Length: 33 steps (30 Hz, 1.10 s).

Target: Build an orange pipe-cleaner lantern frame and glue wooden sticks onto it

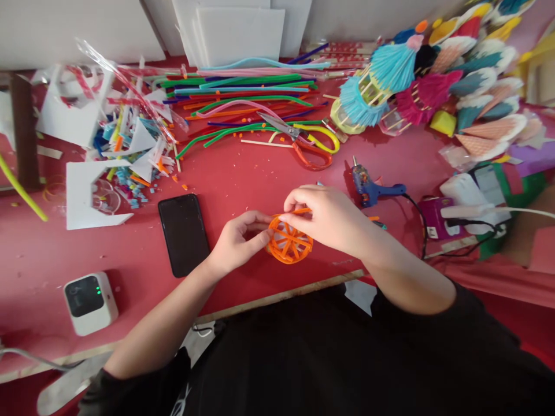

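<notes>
An orange spoked wheel [289, 245], made of fuzzy strips like pipe cleaners, is held over the front of the red table. My left hand [240, 240] grips its left rim between thumb and fingers. At the top of the rim, my right hand [323, 216] pinches an orange strip against the wheel, its fingers bent and closed. The thumb and fingers partly hide the upper rim. A black phone [184, 234] lies left of my left hand. Beyond my right hand rests a blue glue gun [368, 184] with its nozzle pointing away.
Open scissors [299, 136] with red and yellow handles lie beyond my hands, beside several coloured pipe cleaners [251, 95]. Paper scraps [143, 138] pile up at left. A white device [91, 303] sits front left. Tasselled crafts [368, 95] stand at back right.
</notes>
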Each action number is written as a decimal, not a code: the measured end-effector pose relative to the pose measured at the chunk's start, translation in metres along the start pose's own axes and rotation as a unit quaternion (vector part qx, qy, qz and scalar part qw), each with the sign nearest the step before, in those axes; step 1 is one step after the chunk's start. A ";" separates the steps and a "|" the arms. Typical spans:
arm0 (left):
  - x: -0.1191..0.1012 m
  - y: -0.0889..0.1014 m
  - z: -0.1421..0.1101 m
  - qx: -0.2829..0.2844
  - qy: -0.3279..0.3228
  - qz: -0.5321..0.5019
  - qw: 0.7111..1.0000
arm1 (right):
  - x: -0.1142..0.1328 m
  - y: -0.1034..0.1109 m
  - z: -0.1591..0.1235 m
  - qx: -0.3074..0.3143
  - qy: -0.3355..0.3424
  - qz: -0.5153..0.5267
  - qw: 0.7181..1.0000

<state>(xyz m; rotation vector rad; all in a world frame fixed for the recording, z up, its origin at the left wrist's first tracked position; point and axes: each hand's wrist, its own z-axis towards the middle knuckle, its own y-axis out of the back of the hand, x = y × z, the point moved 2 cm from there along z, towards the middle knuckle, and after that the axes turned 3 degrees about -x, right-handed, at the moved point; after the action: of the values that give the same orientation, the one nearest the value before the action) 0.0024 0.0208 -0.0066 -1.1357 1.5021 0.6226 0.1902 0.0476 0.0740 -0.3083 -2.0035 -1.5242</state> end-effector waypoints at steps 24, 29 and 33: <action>-0.005 -0.001 -0.001 -0.010 0.016 0.023 1.000 | 0.004 0.000 0.002 -0.004 0.001 0.020 1.000; -0.004 -0.001 -0.001 -0.018 0.011 0.019 1.000 | -0.004 -0.002 0.004 0.013 -0.045 0.045 0.998; -0.004 -0.001 -0.001 -0.021 0.014 0.017 1.000 | -0.009 -0.003 0.004 0.030 -0.041 0.052 0.997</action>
<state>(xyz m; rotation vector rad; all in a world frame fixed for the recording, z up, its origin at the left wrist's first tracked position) 0.0025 0.0210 -0.0028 -1.1574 1.5415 0.6679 0.1945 0.0519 0.0659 -0.4485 -2.0584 -1.4057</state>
